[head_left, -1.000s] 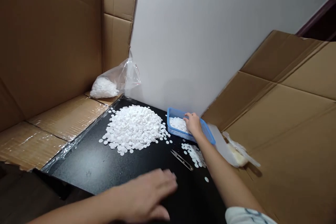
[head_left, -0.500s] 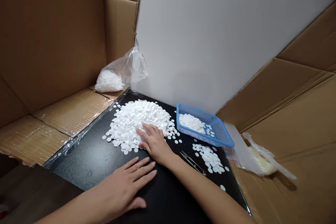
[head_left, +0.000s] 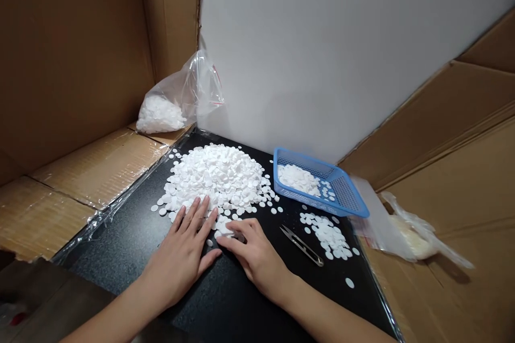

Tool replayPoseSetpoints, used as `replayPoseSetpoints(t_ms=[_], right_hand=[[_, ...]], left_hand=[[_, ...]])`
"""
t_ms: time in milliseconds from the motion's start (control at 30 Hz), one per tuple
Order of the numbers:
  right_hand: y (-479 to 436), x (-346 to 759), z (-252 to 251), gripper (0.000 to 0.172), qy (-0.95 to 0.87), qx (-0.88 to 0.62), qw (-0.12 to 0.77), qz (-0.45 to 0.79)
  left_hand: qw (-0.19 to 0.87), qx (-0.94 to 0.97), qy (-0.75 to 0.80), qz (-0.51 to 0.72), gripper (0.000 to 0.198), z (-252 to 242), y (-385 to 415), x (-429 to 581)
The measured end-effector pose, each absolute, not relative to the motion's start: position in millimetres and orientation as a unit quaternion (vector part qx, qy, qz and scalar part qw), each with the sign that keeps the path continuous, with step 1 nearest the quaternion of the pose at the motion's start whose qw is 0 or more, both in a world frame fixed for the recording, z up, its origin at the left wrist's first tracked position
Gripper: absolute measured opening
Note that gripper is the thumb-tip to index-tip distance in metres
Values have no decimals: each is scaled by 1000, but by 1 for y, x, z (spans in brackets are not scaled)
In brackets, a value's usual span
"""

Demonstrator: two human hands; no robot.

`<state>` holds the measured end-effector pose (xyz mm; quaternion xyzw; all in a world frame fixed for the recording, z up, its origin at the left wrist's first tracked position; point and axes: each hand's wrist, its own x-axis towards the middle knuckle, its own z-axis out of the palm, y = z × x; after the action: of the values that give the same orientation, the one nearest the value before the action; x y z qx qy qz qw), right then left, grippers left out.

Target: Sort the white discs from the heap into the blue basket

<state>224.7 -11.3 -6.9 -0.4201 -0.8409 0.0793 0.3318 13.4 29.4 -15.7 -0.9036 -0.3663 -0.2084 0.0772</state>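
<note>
Change noted: the right hand (head_left: 256,260), at the blue basket (head_left: 306,201) one second ago and over the pile half a second ago, is now at the pile's near edge, beside the left hand (head_left: 181,254). Handling is therefore centred on the main pile of white discs (head_left: 217,177), mid-counter (head_left: 237,305), rather than on the basket.

Left hand: open, palm down, fingers spread, tips on the pile's front edge; nothing gripped. Right hand: part-curled, thumb and fingers around a small clump of discs (head_left: 224,225); cannot tell whether any are pinched.

Basket holds discs heaped towards its left end, a few loose to the right. A smaller scatter of discs (head_left: 329,237) lies in front of it, with metal snips (head_left: 300,245) just beside. Clear bag (head_left: 161,113) of white contents at back left.

Writing: no brand or label legible; the bag's red line carries no readable text.
</note>
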Motion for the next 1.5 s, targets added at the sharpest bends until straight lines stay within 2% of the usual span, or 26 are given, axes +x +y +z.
replayPoseSetpoints(t_ms=[133, 333, 500, 800, 900, 1033, 1100, 1200, 1500], right_hand=[[-22, 237, -9, 41, -814, -447, 358, 100], [-26, 241, -10, 30, -779, -506, 351, 119], [-38, 235, -7, 30, -813, -457, 337, 129], [-54, 254, -8, 25, -752, -530, 360, 155], [-50, 255, -7, 23, -735, -534, 381, 172], [-45, 255, -4, 22, -712, -540, 401, 202], [-45, 256, -2, 19, -697, -544, 417, 211], [-45, 259, 0, 19, -669, -557, 444, 212], [-45, 265, 2, 16, -637, -589, 428, 251]], left_hand=[[95, -909, -347, -210, 60, -14, 20, 17], [78, -920, -328, -200, 67, -10, -2, 15], [22, -941, -284, -183, 62, -8, -3, 13], [19, -924, -318, -210, 58, -8, -2, 9], [-27, -924, -293, -244, 50, -1, -11, 18], [-150, -964, -109, -191, 43, 14, -33, 42], [-198, -969, -46, -143, 48, 18, -40, 55], [-225, -967, -32, -111, 64, 16, -43, 65], [-160, -978, -75, -107, 77, 4, -31, 46]])
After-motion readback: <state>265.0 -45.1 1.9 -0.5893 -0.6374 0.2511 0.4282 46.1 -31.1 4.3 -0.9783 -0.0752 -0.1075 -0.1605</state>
